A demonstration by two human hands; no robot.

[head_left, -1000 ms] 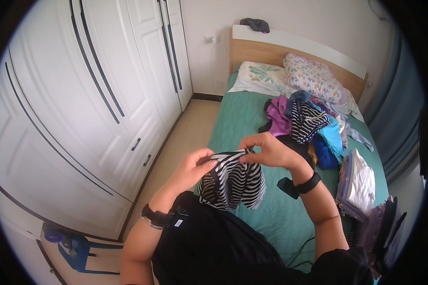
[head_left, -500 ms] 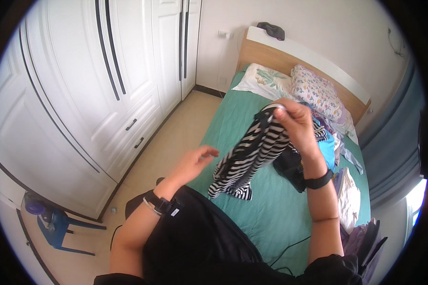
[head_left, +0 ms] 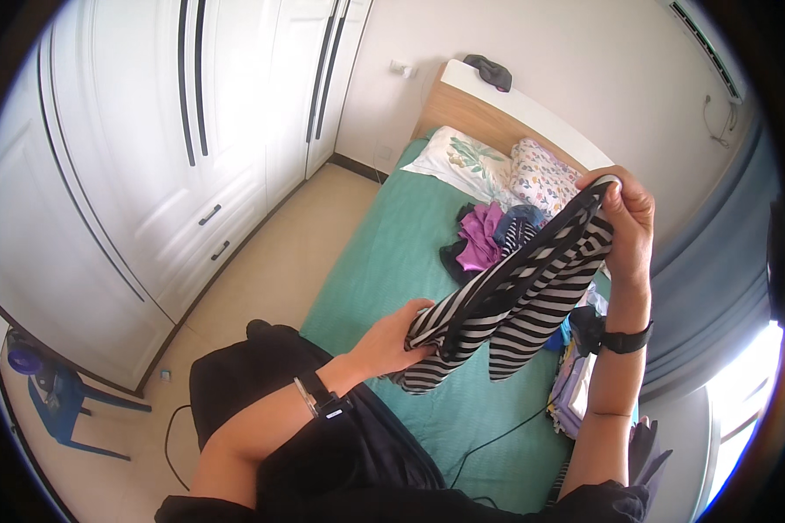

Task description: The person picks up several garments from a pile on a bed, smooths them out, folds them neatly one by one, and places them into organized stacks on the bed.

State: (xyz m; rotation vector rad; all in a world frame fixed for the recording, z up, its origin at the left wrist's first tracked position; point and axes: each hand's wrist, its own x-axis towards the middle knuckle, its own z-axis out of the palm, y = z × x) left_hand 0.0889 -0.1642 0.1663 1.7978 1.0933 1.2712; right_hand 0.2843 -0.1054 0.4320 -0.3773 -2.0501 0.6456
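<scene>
Stretching out now between two hands, the black-and-white striped garment (head_left: 515, 292) runs in a long diagonal over the teal bed (head_left: 392, 253). The right hand (head_left: 626, 220) is up high, fingers pinched shut on the top edge of the fabric, wrist carrying a dark watch (head_left: 626, 338). Half a second ago that hand held the cloth alone while the other hovered empty beside it; now the left hand (head_left: 391, 336) has come in and closed on the lower end, thumb and fingers clamped over the stripes just above the mattress. So both hands are gripping, well apart from each other, and the cloth is pulled fairly taut between them, with two loose ends hanging down below the left hand's grip (sleeves or legs, hard to tell which).

The garment has also swung: earlier it dangled nearly straight down from the right hand, and a second ago it was bunched close to the body between both hands.

Behind it on the bed lies a pile of clothes (head_left: 484, 240), purple and dark pieces heaped together, and beyond that two pillows (head_left: 506, 170) against the wooden headboard (head_left: 488, 113), on whose ledge lies a dark object (head_left: 488, 71). A black cable (head_left: 497, 436) trails across the sheet near the foot. White wardrobe doors (head_left: 174, 148) fill the left side, and a small blue chair (head_left: 57, 397) sits low in the corner on the beige floor (head_left: 262, 270). The left wrist wears a dark band (head_left: 318, 397).
</scene>
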